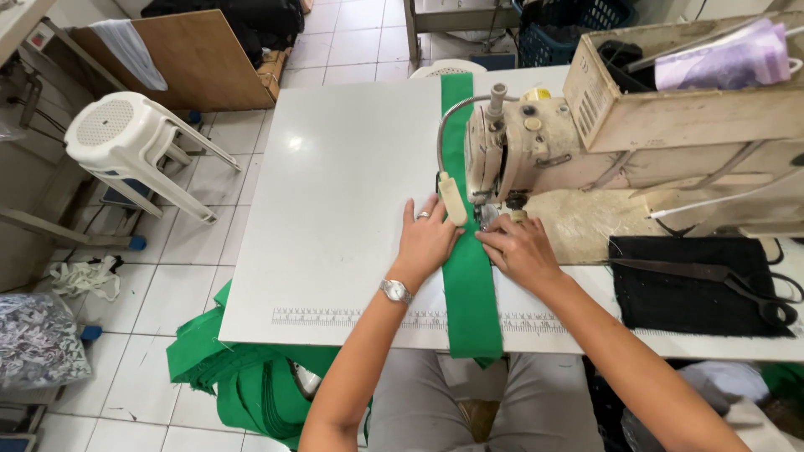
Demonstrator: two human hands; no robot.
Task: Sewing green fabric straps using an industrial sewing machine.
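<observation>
Head view: white table (pixel 335 192) fills centre, ruler strip printed along near edge. Floor = pale tiles; white plastic stool (pixel 126 138) at 10 o'clock, wooden board (pixel 197 59) leaning behind it at 11. Heap of green fabric (pixel 243 377) on floor at 7, grey bundle at 8, white scraps near it.

Cream sewing machine (pixel 536 146) sits on table at 1 o'clock. Green fabric strip (pixel 466 268) runs from far edge at 12, under machine head, down over near edge at 6. Left hand (pixel 427 243) lies flat on table + left edge of strip, fingers spread moderately, ring and wristwatch on. Right hand (pixel 519 249) rests on strip's right edge just by the needle area, fingers slightly curled, pressing, not gripping.

Containers: worn cream box (pixel 670 109) on top of machine at 2, holds lilac cloth (pixel 729 59) + dark items. Blue basket (pixel 569 25) on floor at 12–1, dark contents, can't tell what. Black mat (pixel 687 293) at 3–4 w/ scissors (pixel 720 280) lying on it.
</observation>
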